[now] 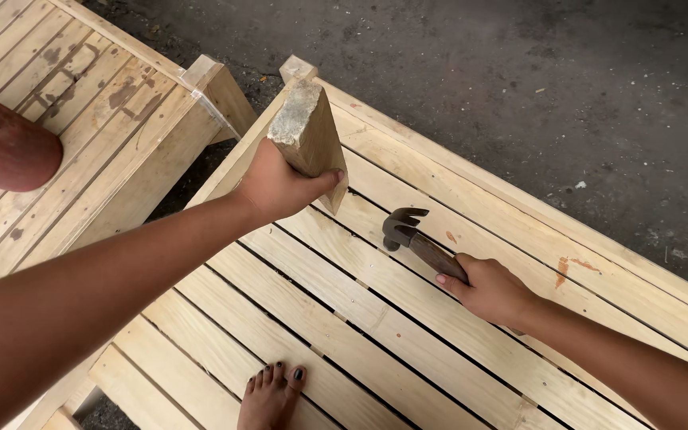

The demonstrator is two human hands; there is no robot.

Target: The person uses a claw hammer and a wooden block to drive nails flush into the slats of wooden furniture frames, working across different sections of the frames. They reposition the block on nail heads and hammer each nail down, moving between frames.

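Two hands at work on a slatted wooden frame, one with a hammer, one with a block.

Nearest, a bare foot (272,394) rests on the slats (344,334). The right hand (491,288) is clenched round the hammer (416,239), whose handle runs up and left from the fingers, head near the block. Beyond it, the left hand (276,187) grips the wooden block (308,135) upright; it rises away from those fingers, its foot on the slats.

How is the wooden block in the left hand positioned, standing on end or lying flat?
Standing on end, slightly tilted: the wooden block has its rough end face up, its lower end on the slatted panel, gripped by the left hand.
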